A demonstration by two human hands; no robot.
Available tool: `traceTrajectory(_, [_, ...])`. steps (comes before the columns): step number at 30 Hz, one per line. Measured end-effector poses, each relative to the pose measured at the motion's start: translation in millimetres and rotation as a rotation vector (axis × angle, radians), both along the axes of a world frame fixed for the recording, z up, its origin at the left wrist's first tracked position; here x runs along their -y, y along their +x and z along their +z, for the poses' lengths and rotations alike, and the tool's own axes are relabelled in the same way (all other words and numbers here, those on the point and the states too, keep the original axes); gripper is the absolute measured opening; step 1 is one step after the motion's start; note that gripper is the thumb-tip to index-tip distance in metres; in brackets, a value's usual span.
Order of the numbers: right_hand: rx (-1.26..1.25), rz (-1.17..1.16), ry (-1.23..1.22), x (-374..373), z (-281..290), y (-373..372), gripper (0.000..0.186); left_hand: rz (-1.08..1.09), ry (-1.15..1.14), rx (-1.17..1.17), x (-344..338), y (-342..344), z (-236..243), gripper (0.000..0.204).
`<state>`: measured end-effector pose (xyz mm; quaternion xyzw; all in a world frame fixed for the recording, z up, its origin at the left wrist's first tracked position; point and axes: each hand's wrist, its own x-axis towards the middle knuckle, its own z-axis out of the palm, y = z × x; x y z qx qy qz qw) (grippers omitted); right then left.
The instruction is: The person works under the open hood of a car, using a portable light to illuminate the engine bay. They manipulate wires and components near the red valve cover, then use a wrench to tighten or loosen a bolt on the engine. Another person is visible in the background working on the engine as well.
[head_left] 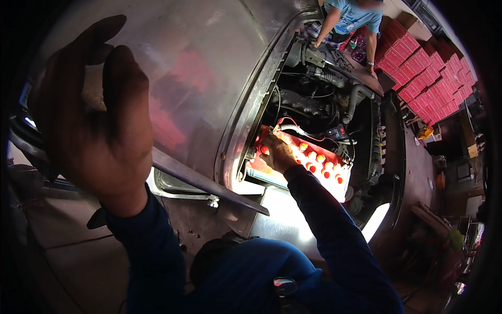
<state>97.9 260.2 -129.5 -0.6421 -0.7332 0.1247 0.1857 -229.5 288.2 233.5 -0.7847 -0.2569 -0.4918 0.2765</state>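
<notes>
A car battery (315,163) with a red top and a pale case sits in the engine bay, brightly lit. Several red-orange caps (312,156) stand along its top. At the battery's left end, my right hand (281,154) reaches down with its fingers bent against the top. What those fingers grip, if anything, is hidden. Raised close to the camera at the left is my left hand (102,120), dark and in shadow. Its fingers are stretched and apart, in front of the grey car panel (204,47), with nothing seen in them.
Past the battery lie the engine (308,102) and a bent hose (356,99). Red wire (295,124) and a small black device (337,132) rest by the battery. Another person (353,21) leans over the far side. Red boxes (418,73) are stacked at the right.
</notes>
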Motion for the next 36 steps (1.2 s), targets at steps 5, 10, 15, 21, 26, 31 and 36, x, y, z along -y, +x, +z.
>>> traceTrajectory(5, [-0.635, -0.319, -0.038, 14.0, 15.6, 10.8, 0.041, -0.014, 0.054, 0.023, 0.2, 2.7, -2.4, 0.022])
traceTrajectory(10, [-0.577, -0.278, 0.088, 21.8, 17.2, 10.4, 0.047, -0.012, -0.077, 0.094, 5.0, 6.4, -5.7, 0.024])
traceTrajectory(15, [-0.319, -0.282, 0.218, 18.4, -2.3, -3.5, 0.040, -0.050, -0.038, 0.098, 1.5, 9.0, -3.9, 0.025])
traceTrajectory(21, [-0.093, -0.194, 0.209, 26.5, -34.2, -7.5, 0.043, 0.001, -0.010, 0.073, 3.1, 3.2, -5.8, 0.024])
traceTrajectory(26, [-0.120, -0.303, 0.099, 27.3, -43.0, -5.6, 0.054, -0.017, 0.010, 0.037, 0.3, 0.0, -5.3, 0.024])
traceTrajectory(31, [0.169, -0.106, 0.228, 20.1, -37.6, -5.7, 0.048, 0.024, 0.027, 0.004, 4.3, 2.4, -3.0, 0.024])
traceTrajectory(36, [0.096, -0.039, 0.182, 13.1, -34.8, 2.0, 0.040, 0.107, -0.013, -0.004, 11.9, 5.0, -1.8, 0.023])
